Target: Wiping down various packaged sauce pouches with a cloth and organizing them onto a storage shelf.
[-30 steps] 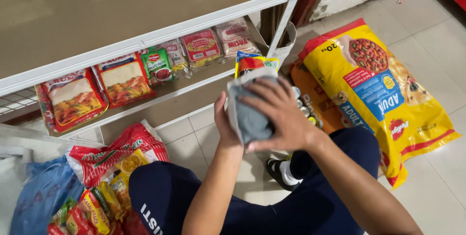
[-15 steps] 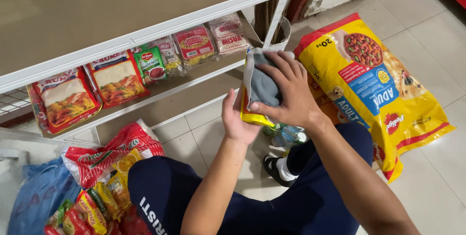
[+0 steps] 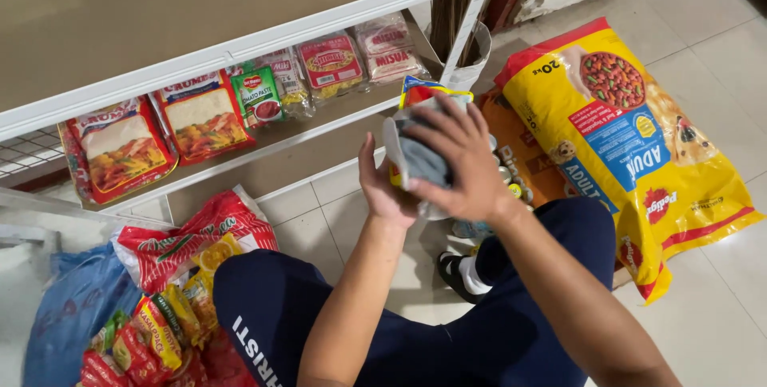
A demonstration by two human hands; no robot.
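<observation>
My left hand holds a small yellow, red and blue packet from below, in front of the lower shelf. My right hand presses a grey cloth against the packet's front, fingers spread over it. Most of the packet is hidden by the cloth and my hands. My dark blue trouser legs sit below.
The lower shelf carries several flat food packets and noodle packs. A big yellow pet-food bag lies on the tiled floor at right. Red and blue bags of snack packets sit at lower left. The upper shelf overhangs.
Both hands with the packet and cloth have shifted slightly. My right hand slid the cloth across the packet's face, so its coloured top now shows above the cloth.
</observation>
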